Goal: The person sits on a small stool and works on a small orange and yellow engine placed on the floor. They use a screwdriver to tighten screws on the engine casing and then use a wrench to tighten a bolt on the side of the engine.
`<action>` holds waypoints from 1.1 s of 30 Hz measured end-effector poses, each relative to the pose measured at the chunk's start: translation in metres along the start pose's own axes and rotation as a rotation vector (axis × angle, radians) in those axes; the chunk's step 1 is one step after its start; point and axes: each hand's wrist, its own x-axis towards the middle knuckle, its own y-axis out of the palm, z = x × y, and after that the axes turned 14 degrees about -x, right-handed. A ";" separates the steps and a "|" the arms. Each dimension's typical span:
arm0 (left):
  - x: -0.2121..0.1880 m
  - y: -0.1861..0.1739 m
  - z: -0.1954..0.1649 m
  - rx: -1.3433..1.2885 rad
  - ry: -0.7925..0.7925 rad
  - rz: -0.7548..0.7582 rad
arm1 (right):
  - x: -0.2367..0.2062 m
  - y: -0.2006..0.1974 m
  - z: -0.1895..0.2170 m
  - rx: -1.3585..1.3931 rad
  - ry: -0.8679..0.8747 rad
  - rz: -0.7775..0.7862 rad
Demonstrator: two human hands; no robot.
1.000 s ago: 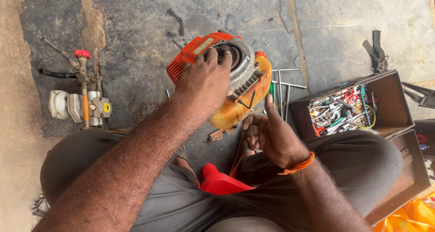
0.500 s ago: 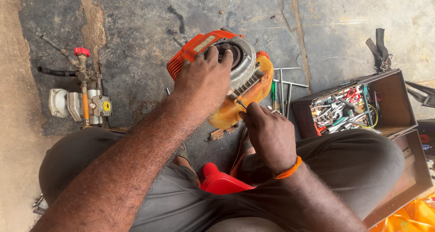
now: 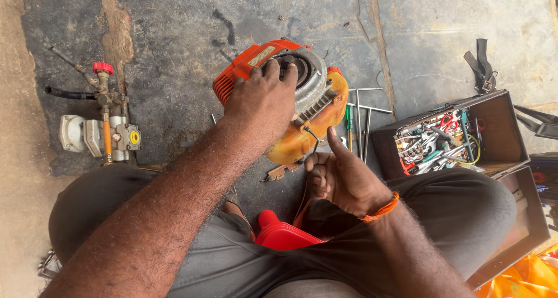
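An orange small engine [image 3: 317, 109] with a grey metal housing and a yellowed fuel tank lies on the dark floor in front of my crossed legs. My left hand [image 3: 263, 99] lies flat on top of it, fingers over the round metal opening. Just below the tank, my right hand [image 3: 337, 176] is closed with the thumb up, holding a thin dark cord that runs to the engine's side. An orange band circles that wrist. A red plastic part [image 3: 279, 234] rests between my legs.
An open brown toolbox [image 3: 505, 141] full of several hand tools stands at the right. T-handle wrenches [image 3: 363, 120] lie beside the engine. A grey pump with a red knob and black hose [image 3: 102, 129] sits at the left. A black strap [image 3: 481, 65] lies at the far right.
My right hand dipped nearer the tank half a second ago, then drew back slightly toward my lap with the thumb raised. The left hand stays on the engine.
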 end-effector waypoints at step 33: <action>-0.001 0.003 0.002 -0.019 0.014 -0.037 | 0.008 0.010 0.007 0.209 -0.177 -0.040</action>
